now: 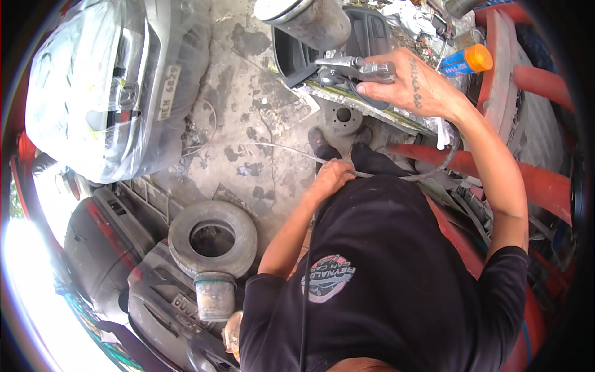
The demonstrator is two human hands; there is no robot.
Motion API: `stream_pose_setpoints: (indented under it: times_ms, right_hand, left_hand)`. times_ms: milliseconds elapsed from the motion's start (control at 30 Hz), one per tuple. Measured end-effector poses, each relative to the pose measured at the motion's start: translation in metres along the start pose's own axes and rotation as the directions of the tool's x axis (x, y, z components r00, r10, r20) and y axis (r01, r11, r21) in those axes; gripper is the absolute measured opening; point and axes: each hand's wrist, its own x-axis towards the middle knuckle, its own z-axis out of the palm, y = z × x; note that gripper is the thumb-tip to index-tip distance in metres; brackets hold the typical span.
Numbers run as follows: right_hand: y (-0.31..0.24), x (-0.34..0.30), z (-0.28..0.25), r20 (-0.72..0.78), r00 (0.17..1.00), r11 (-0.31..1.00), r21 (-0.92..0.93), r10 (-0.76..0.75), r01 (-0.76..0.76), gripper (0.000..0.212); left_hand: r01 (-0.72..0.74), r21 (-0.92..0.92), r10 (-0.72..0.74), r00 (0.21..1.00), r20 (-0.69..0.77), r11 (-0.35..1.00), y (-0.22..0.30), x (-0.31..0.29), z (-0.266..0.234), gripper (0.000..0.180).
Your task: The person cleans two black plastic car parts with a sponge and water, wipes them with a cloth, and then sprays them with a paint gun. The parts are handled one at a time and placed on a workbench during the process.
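Observation:
My right hand (pixel 412 84) is closed around the handle of a grey metal spray gun (pixel 347 67) over the workbench. A grey cylindrical cup with a pale rim (pixel 316 25) sits right beside the gun; whether it is joined to the gun I cannot tell. Beneath them lies a black plastic car panel (pixel 372 34). A grey air hose (pixel 427 175) hangs near my right wrist, crosses my waist and runs off left over the floor. My left hand (pixel 334 178) is at my waist, its fingers curled on this hose.
A blue bottle with an orange cap (pixel 468 59) and white crumpled material (pixel 409 17) lie on the cluttered bench. Red metal bars (pixel 533 186) stand at right. At left are a plastic-wrapped car bumper (pixel 118 93), a tyre (pixel 180 239), a bucket (pixel 215 301) and loose bumpers (pixel 167 304).

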Motion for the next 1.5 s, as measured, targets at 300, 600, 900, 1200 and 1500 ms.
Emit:
stream_pose_setpoints:
  times_ms: [300,600,900,1200,1500]
  right_hand:
    - [0.018,0.025,0.002,-0.347,0.937,0.999,-0.034,-0.044,0.034,0.056]
    - [-0.003,-0.021,0.016,-0.25,0.965,0.997,-0.041,-0.078,0.07,0.041]
    - [-0.015,-0.056,0.05,-0.259,0.955,0.99,-0.058,-0.141,0.131,0.038]
    - [-0.062,-0.065,0.097,-0.453,0.883,0.99,-0.01,0.124,-0.144,0.039]
    - [-0.112,-0.038,0.184,-0.392,0.9,0.982,0.089,0.19,-0.168,0.045]
  left_hand:
    - [0.025,-0.012,-0.025,0.999,-0.035,1.0,-0.008,-0.001,0.006,0.022]
    - [0.008,0.006,-0.008,0.997,-0.077,1.0,-0.008,-0.004,0.009,0.017]
    - [-0.005,0.148,0.027,0.988,-0.151,0.989,-0.037,-0.011,0.016,0.018]
    - [-0.132,0.195,0.157,0.981,-0.115,0.972,-0.082,-0.026,-0.022,0.02]
    - [-0.223,0.13,0.21,0.972,0.105,0.966,-0.141,-0.073,-0.085,0.024]
